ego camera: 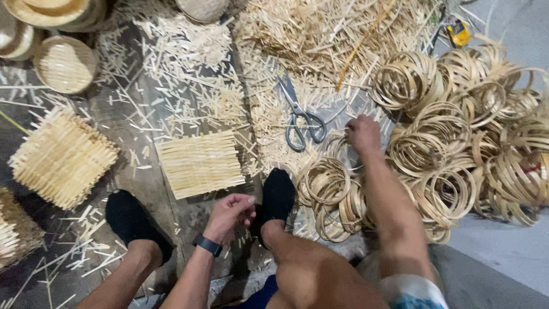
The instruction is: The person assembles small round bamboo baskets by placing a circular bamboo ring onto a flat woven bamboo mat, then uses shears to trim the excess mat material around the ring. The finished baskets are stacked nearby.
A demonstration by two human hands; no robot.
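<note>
The right hand [362, 133] reaches among bamboo rings [327, 182] beside the scissors [301, 121]; its grip cannot be told. The left hand [229, 213] hangs loosely curled, empty (near a woven mat [199, 164]).

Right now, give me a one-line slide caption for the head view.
Right hand reaches into bamboo rings near scissors; left hand hovers by a woven mat.

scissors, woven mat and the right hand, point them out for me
scissors [299, 117], head view, on the pivot where the blades meet
woven mat [200, 164], head view, middle of its flat top
right hand [362, 133], head view, back of the hand among the bamboo rings [327, 182]
</note>
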